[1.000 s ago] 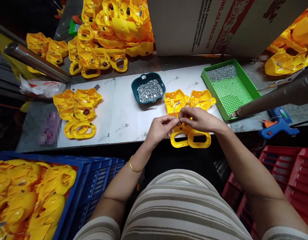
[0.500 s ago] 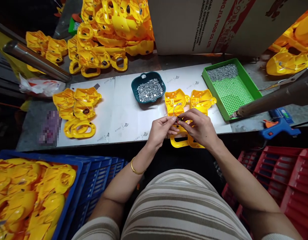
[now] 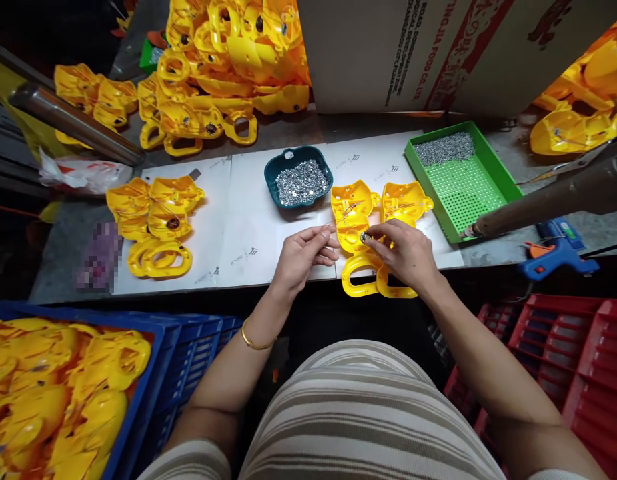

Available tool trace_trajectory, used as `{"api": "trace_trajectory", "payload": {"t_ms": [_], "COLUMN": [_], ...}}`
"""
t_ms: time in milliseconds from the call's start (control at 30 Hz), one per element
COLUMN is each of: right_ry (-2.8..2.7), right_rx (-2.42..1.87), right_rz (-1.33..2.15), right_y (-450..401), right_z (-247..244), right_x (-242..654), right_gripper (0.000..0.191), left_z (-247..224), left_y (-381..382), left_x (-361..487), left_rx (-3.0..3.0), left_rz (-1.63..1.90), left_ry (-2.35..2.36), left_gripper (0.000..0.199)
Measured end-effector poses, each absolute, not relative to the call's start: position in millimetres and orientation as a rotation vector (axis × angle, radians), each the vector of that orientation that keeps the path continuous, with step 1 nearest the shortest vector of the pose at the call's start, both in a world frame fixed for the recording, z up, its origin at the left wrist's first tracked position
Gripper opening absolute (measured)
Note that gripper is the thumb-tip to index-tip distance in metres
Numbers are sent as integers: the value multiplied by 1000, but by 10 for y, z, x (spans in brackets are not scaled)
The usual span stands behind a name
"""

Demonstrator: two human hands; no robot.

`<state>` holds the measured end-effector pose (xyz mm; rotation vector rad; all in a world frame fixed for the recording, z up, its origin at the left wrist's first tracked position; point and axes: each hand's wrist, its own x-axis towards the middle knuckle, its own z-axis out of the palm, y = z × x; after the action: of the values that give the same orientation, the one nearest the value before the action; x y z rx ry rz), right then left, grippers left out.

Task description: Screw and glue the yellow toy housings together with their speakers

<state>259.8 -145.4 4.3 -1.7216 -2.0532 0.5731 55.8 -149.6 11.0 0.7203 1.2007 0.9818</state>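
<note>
My right hand point(image 3: 404, 252) pinches a small round dark part with a shiny rim point(image 3: 364, 237) above a yellow plastic shell point(image 3: 352, 200). To its left, my left hand point(image 3: 304, 255) is closed with thumb and forefinger together on a thin wire point(image 3: 338, 222) that runs toward the shell. A second yellow shell half point(image 3: 402, 200) lies beside the first, partly behind my right hand. Yellow loop handles point(image 3: 359, 291) stick out toward the table's front edge.
A dark green tub of small metal pieces point(image 3: 301, 181) stands behind my hands. At right are a green tray point(image 3: 481, 190), a dark tool shaft point(image 3: 533, 193) and a blue glue gun point(image 3: 553, 260). More yellow shells point(image 3: 161, 213) lie left. A blue crate point(image 3: 158, 373) stands below.
My hands have moved apart: the left went left with the wire, while the right keeps the small round part over the shell. Before, both met at the part.
</note>
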Motion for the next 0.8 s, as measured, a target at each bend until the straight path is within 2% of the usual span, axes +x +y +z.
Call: {"api": "trace_trajectory", "payload": {"t_ms": [200,567,700,800], "right_ry": [-2133,-1984,-1854,-1808], "right_rx": [-1795,-1570,-1467,-1434], "right_rz": [509,741,878,921], "right_y": [-1463,-1498,-1492,-1496], "right_z": [60,-42,-77,-69], "right_x": [2509,2425,2432,2447], "right_gripper": [19,17,13,13], "left_z": [-4,126,67,51], "left_y": [-1445,-1741,-1716,-1646], "left_x": [593,677,663,630], "left_rx": [692,1470,1230,892], "left_rz": [1100,882,888,822], "left_ry": [1195,1336,1410,1315], "left_gripper": [35,41,29,39]}}
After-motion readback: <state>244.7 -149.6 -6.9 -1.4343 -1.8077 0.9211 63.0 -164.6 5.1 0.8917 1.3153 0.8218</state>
